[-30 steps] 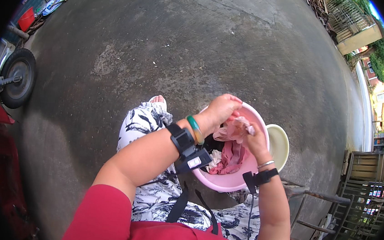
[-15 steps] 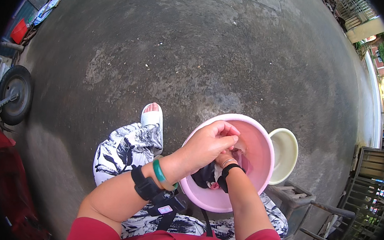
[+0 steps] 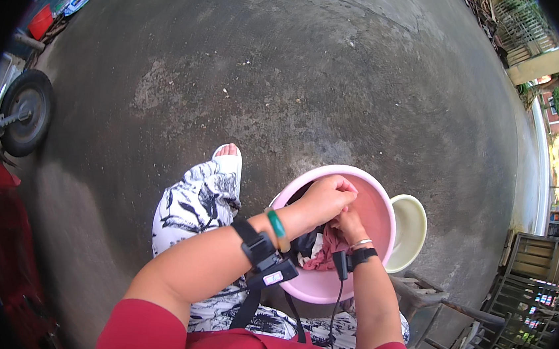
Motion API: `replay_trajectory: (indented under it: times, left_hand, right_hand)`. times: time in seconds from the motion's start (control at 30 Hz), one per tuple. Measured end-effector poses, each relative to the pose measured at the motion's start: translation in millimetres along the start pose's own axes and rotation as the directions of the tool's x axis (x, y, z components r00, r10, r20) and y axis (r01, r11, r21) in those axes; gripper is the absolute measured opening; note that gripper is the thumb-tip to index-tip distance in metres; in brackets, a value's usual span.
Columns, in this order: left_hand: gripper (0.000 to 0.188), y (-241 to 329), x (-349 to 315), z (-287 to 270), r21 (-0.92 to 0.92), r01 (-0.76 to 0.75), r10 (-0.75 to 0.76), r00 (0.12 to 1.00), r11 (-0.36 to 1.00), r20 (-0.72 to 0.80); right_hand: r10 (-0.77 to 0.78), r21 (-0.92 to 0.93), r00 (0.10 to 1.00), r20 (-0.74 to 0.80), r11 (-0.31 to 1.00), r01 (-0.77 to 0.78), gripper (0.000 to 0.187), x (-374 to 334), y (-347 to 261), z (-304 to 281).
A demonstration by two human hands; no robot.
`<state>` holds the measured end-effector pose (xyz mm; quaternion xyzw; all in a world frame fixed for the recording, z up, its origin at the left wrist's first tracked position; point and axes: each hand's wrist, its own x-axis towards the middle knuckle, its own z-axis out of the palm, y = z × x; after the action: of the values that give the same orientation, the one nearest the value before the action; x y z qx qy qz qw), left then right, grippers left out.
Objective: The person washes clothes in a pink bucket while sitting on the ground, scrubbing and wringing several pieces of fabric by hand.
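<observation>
In the pink basin (image 3: 390, 217) between my legs lie a crumpled pink cloth (image 3: 327, 253) and dark and white cloth (image 3: 301, 243) to its left. My left hand (image 3: 328, 197) is over the basin with its fingers curled closed; what they hold, if anything, I cannot make out. Just below and right of it, my right hand (image 3: 350, 227) bends down into the basin, closed on the pink cloth. Part of that grip is hidden. The two hands meet or nearly touch at the fingers.
A pale yellow-green basin (image 3: 414, 233) stands right beside the pink one. To the lower right is a wooden stool or chair frame (image 3: 422, 290). A wheel (image 3: 27, 114) of a red vehicle is at the left. My white sandal (image 3: 229, 160) rests on the concrete floor (image 3: 268, 74).
My left hand has moved slightly right and its fingers have curled in. My right hand has shifted right, and more pink cloth shows below it.
</observation>
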<state>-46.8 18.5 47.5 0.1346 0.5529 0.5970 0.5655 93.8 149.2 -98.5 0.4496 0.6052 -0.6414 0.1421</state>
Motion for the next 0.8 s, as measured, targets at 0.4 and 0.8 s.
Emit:
replay_trajectory:
  times: [0.4, 0.8]
  left_hand:
    - [0.051, -76.3, 20.8, 19.7, 0.025, 0.176, -0.171, 0.973, 0.984, -0.153]
    - [0.032, -78.1, 13.8, 29.0, -0.215, 0.215, -0.178, 0.967, 0.953, 0.18]
  right_hand:
    - [-0.396, 0.564, 0.899, -0.185, 0.706, 0.428, 0.024, -192.4, -79.0, 0.7]
    - [-0.64, -0.236, 0.607, -0.471, 0.754, 0.613, 0.057, -148.2, -22.4, 50.9]
